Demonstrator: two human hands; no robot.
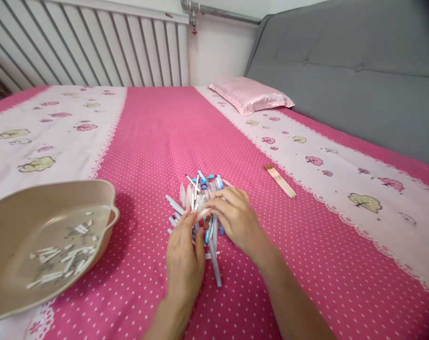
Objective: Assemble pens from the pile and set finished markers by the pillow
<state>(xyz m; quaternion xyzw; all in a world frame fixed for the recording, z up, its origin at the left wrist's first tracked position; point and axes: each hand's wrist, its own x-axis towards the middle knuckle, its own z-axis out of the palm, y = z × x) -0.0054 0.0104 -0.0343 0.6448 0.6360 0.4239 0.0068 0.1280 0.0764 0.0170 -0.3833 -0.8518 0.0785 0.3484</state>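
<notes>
A loose pile of pen parts (177, 205), with white, pale blue and bright blue pieces, lies on the pink polka-dot bedspread. Above the near side of this heap, a pale pink pen barrel (202, 215) is held between both hands. My right hand (238, 219) pinches it from the right with bent fingers. From the left, my left hand (184, 250) has its fingertips closed at the barrel's other end, its thumb lower down. A long translucent pen tube (215, 264) sticks out of the pile towards me. The hands cover part of the heap.
A beige basin (111, 191) stands at the left, with several small white sticks (71, 255) scattered inside. Right of the pile lies a bundle of pale sticks with brown ends (281, 182). A pink pillow (251, 94) rests near the grey headboard (341, 80); a radiator (104, 47) lines the wall.
</notes>
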